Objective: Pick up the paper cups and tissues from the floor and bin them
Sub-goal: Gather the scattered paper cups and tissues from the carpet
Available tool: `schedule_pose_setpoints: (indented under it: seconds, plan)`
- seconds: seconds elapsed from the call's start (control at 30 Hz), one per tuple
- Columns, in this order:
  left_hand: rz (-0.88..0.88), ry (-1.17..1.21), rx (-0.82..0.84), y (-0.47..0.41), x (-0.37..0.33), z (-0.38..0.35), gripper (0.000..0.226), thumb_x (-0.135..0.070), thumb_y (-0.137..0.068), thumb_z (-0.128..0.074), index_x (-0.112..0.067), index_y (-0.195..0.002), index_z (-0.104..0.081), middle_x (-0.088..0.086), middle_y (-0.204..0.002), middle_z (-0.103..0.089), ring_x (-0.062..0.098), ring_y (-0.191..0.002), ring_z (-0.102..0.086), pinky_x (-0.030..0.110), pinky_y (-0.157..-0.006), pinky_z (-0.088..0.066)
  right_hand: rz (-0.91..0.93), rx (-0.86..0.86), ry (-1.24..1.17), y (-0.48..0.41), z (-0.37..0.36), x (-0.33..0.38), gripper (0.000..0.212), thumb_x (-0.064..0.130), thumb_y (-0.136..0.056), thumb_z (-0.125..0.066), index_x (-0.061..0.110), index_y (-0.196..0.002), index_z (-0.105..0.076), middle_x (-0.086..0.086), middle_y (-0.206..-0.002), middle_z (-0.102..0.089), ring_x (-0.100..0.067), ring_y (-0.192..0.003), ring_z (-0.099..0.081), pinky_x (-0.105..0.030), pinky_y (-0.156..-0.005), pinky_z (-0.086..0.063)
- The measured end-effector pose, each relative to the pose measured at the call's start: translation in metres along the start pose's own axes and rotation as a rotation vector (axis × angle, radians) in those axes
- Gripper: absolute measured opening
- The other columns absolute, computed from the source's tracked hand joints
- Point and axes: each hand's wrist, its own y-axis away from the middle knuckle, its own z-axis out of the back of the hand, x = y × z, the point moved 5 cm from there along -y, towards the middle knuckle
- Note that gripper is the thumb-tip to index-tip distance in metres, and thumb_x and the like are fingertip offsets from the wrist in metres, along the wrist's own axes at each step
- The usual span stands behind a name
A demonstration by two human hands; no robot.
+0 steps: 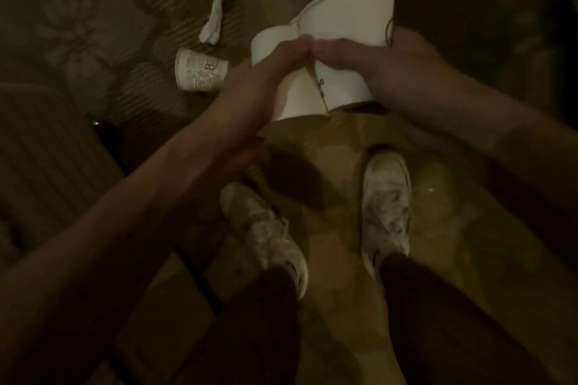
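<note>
In front of me I hold two white paper cups side by side above the floor. My left hand (266, 72) grips the left cup (269, 40), whose body reaches down to about knee height. My right hand (375, 62) grips the larger, flattened cup (350, 12), which has small blue print near its base. The thumbs of both hands meet between the cups. On the patterned carpet to the left lies a printed paper cup (200, 75) on its side. Just beyond it lies a twisted white tissue (212, 19).
My two feet in white trainers (386, 209) stand on a smooth yellowish floor (444, 228) where it meets the patterned carpet (93, 25). A dark ribbed piece of furniture (47, 147) fills the left side. The room is dim.
</note>
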Motion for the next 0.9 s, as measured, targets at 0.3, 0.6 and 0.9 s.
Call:
schedule_pose_setpoints:
  seconds: [0.3,0.6,0.9]
  plan:
    - [0.091,-0.167,0.169,0.102,0.051,-0.045,0.052,-0.056,-0.077,-0.069,-0.024,-0.118,-0.069,0.000,-0.120,-0.072,0.022,-0.115,-0.066,0.048,-0.103,-0.048,0.004,-0.113,-0.242,0.125,0.019,-0.087,0.058,0.036,-0.072,-0.084,0.016,-0.122,-0.061,-0.001,-0.104,-0.076,-0.015,-0.089,-0.074,-0.034,-0.075,-0.061]
    - [-0.102,-0.246,0.392,0.269,-0.002,-0.109,0.040,-0.041,-0.083,-0.072,-0.020,-0.118,-0.066,0.000,-0.091,-0.078,0.018,-0.084,-0.075,0.032,-0.067,-0.059,0.330,-0.340,-0.383,0.329,0.032,-0.111,0.045,0.030,-0.080,-0.078,0.020,-0.123,-0.065,0.003,-0.104,-0.076,-0.013,-0.092,-0.074,-0.034,-0.079,-0.061]
    - [-0.442,-0.425,0.636,0.558,-0.030,-0.191,0.074,-0.054,-0.061,-0.081,-0.021,-0.125,-0.063,0.000,-0.102,-0.076,0.018,-0.088,-0.074,0.036,-0.075,-0.060,0.648,-0.675,-0.345,0.652,0.024,-0.163,0.028,0.031,-0.087,-0.071,0.021,-0.113,-0.067,0.004,-0.096,-0.077,-0.009,-0.084,-0.073,-0.022,-0.067,-0.058]
